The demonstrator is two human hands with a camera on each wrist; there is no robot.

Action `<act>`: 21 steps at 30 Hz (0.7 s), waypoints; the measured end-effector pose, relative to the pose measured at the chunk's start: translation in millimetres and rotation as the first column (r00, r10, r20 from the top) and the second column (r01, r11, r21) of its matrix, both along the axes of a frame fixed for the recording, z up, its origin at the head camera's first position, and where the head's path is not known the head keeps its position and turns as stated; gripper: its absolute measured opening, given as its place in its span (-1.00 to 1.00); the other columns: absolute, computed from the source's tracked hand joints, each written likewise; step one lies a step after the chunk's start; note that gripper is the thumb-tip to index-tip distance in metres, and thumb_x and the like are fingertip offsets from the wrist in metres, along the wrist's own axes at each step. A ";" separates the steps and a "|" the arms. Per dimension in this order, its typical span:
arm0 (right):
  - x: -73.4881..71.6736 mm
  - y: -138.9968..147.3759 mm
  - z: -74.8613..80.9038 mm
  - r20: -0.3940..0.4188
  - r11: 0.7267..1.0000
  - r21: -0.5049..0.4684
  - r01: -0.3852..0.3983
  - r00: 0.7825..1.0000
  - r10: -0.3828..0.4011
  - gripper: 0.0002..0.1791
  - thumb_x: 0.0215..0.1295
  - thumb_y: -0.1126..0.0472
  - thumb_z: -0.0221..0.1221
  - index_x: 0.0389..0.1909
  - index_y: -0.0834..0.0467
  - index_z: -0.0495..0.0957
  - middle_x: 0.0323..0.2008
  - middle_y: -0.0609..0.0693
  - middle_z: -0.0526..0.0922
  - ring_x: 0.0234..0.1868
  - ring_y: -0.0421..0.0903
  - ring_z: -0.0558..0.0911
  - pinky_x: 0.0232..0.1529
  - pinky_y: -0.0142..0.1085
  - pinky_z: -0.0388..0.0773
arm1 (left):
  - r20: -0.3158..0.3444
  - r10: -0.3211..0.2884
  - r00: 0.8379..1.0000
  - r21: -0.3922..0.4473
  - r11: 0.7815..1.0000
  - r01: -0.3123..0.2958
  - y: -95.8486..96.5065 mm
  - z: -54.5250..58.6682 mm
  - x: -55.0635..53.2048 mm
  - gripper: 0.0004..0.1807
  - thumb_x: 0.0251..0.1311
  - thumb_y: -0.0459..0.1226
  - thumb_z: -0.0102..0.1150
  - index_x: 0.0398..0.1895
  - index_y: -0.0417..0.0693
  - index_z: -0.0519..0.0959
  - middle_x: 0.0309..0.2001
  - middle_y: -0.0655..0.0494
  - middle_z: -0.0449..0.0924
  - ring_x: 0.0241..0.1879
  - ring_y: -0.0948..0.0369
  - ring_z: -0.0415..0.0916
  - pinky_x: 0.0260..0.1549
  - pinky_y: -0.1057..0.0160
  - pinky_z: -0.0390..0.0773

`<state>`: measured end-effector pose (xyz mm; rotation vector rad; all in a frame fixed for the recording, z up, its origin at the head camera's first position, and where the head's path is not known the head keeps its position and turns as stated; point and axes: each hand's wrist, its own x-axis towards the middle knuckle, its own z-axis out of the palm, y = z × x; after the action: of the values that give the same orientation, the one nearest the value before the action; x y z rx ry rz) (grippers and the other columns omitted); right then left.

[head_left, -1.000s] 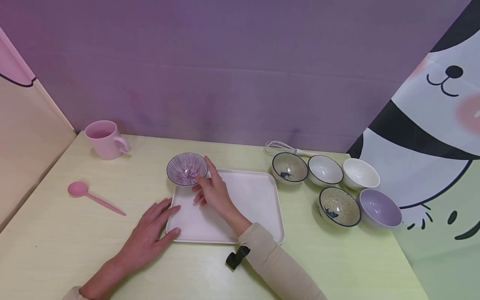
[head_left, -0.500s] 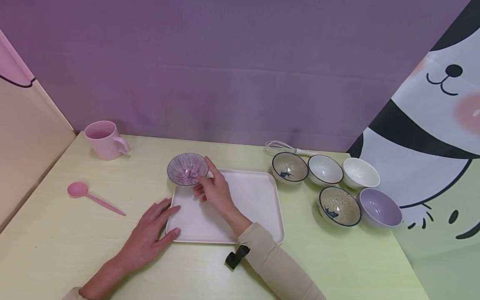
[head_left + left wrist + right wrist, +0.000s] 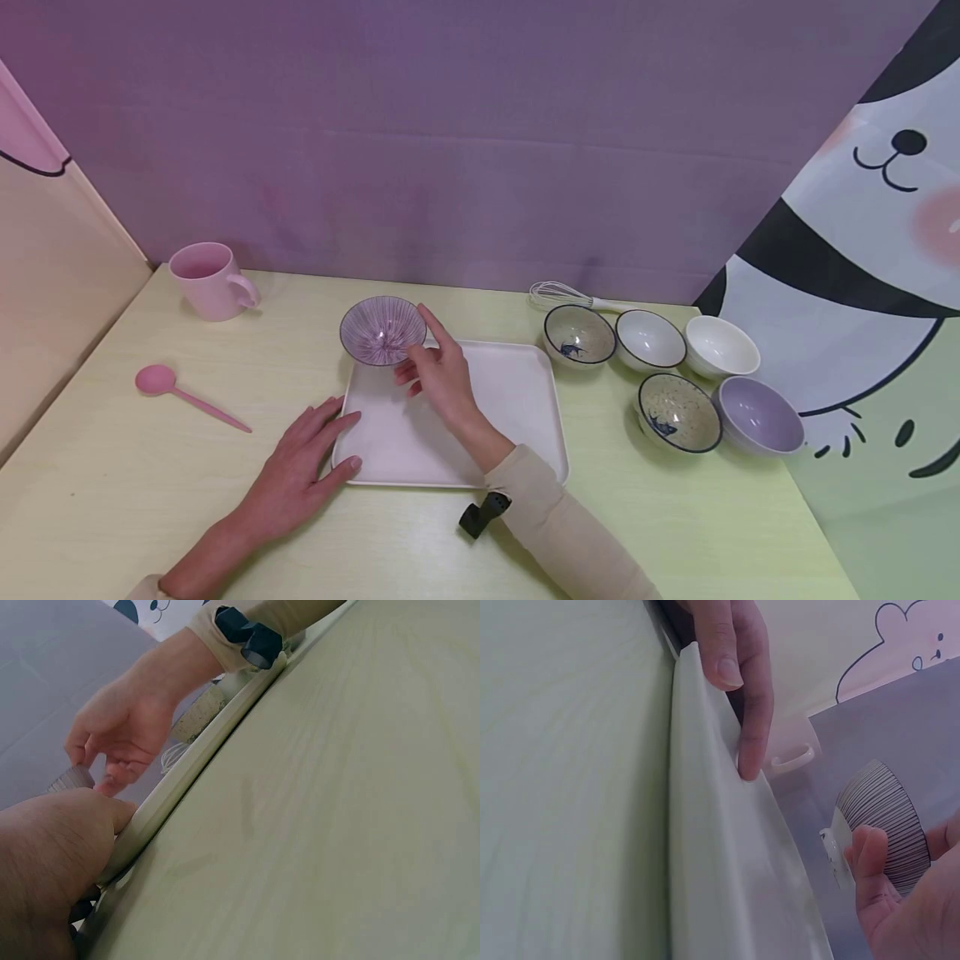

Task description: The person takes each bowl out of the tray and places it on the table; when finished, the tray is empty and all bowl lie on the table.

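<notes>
In the head view my right hand [image 3: 444, 382] pinches the right rim of a small purple-striped bowl [image 3: 382, 331]. Its thumb is on the inside and its index finger runs along the outer edge. The right wrist view shows this bowl [image 3: 885, 817] held raised, with its foot clear to see. Below it lies a white rectangular tray [image 3: 495, 417], overlapped by the bowl at the back left corner. My left hand [image 3: 300, 458] rests at the tray's left side, fingers fairly straight with fingertips over the rim. The left wrist view shows mostly the back of this hand [image 3: 52, 855].
Several bowls stand grouped on the right, among them a speckled bowl [image 3: 678, 414], a lavender bowl [image 3: 761, 417] and a white bowl [image 3: 722, 347]. Behind them lies a whisk [image 3: 562, 295]. To the left are a pink mug [image 3: 210, 283] and a pink spoon [image 3: 157, 380].
After staying almost still, the right hand and the striped bowl have shifted slightly right and toward the back. The left hand and the tray have not moved.
</notes>
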<state>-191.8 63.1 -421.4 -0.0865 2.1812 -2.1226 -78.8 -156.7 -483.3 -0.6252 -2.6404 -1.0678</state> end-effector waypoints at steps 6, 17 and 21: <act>4.4 7.8 7.3 -0.005 0.999 -0.024 0.023 1.000 -0.023 -0.21 0.50 0.35 0.08 0.74 -0.03 0.31 -0.43 0.20 0.79 -0.54 -0.18 0.74 -0.56 -0.42 0.67 | -0.001 0.008 1.000 -0.009 1.000 -0.008 0.5 -0.5 0.3 -0.38 0.45 -0.16 0.43 0.52 -0.09 0.58 0.61 -0.23 0.40 0.59 -0.28 0.30 0.68 -0.13 0.15; 15.5 26.7 16.8 -0.046 0.998 -0.052 0.022 0.999 -0.025 -0.23 0.51 0.36 0.08 0.72 -0.06 0.35 -0.46 0.17 0.78 -0.54 -0.16 0.73 -0.54 -0.42 0.69 | 0.020 0.011 1.000 -0.016 1.000 -0.010 1.3 0.0 -0.2 -0.33 0.47 -0.16 0.42 0.56 -0.21 0.54 0.62 -0.26 0.38 0.59 -0.30 0.28 0.61 -0.29 0.20; 19.7 35.9 19.0 -0.071 0.998 -0.054 0.017 0.997 -0.021 -0.23 0.50 0.36 0.06 0.71 -0.05 0.37 -0.45 0.21 0.78 -0.54 -0.16 0.73 -0.54 -0.42 0.69 | 0.043 0.010 0.999 -0.027 1.000 -0.009 0.7 1.3 -0.6 -0.29 0.47 -0.13 0.42 0.58 -0.26 0.50 0.63 -0.28 0.35 0.61 -0.31 0.25 0.59 -0.37 0.20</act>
<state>-172.1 99.0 -402.3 -0.1489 2.1721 -2.2223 -79.4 -156.0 -482.0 -0.6014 -2.6955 -1.0569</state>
